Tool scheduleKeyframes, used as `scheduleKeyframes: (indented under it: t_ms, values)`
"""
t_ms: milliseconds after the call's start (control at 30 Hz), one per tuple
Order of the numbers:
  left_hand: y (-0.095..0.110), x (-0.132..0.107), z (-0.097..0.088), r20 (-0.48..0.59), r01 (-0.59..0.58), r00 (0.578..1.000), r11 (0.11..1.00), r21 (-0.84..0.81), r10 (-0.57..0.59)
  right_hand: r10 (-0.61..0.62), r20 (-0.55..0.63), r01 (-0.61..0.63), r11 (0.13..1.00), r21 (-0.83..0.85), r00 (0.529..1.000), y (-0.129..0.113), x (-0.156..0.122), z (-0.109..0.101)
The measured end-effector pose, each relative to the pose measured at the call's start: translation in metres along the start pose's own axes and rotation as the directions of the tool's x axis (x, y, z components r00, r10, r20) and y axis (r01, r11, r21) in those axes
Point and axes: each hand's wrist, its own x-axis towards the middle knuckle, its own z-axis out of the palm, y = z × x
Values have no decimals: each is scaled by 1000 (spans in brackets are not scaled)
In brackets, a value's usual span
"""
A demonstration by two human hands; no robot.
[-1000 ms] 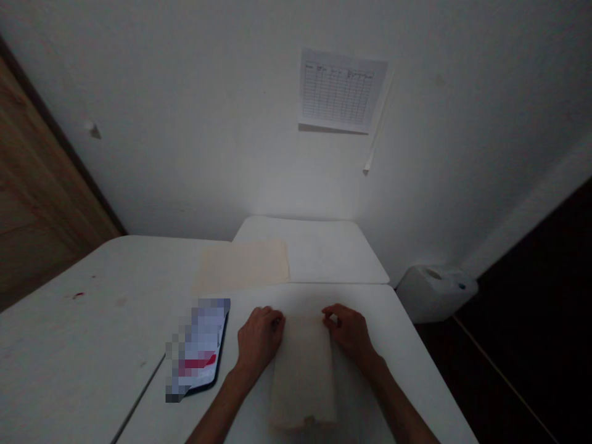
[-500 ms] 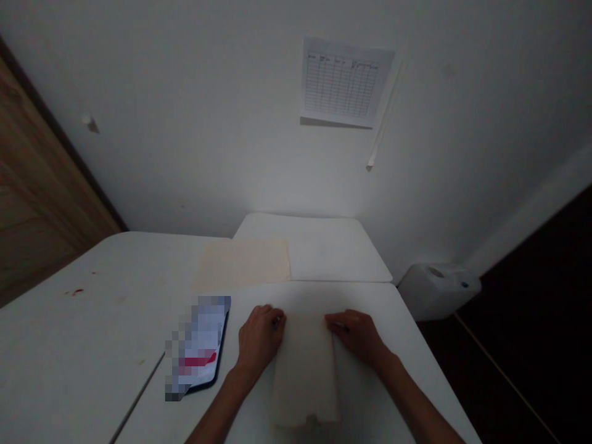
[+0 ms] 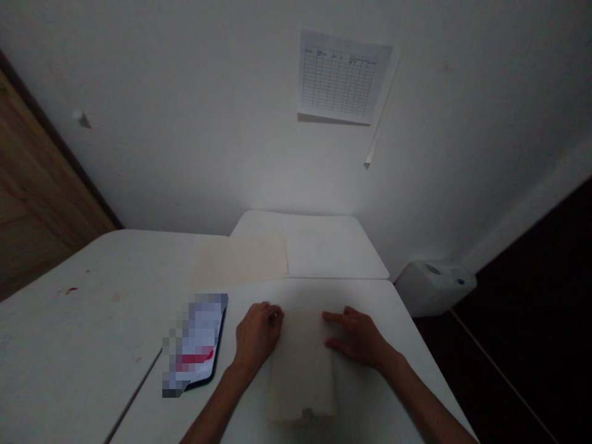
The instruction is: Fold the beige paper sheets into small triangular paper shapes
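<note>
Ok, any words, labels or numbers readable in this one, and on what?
Posted sheet: a printed grid with header words, too small to read.
Phone: the screen is blurred out, nothing legible.
Folded cloth and white container: no readable markings.
So there is no text to quote.

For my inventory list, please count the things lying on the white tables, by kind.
Cloths: 2, the folded cloth near, the flat cloth farther back.
Phones: 1, the phone.
Total: 3.
</note>
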Motion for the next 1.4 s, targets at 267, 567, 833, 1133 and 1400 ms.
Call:
scheduleKeyframes:
  t_ms: [267, 567, 833, 1133, 1400]
  values:
    - [-1, -1, 0, -12, -26, 1000, 999, -30, 26, -29, -1, 29, 1000, -8, 1000, -4, -6, 0]
    - [-13, -11, 1, -155, -298, 952, 921, -252, 266, -67, 28, 68, 997, -25, 997, -9, -6, -3]
    - [-14, -41, -15, 35, -579, 801, 788, -208, 597, -98, 24, 99, 994, -40, 995, -6, -9, 0]
    - [-22, -39, -16, 60, -563, 809, 800, -209, 585, -108, 100, 112, 993, -41, 989, -3, -13, -3]
    - [-20, -39, -17, 37, -543, 825, 810, -222, 564, -168, -27, 168, 986, -18, 985, -6, -19, 3]
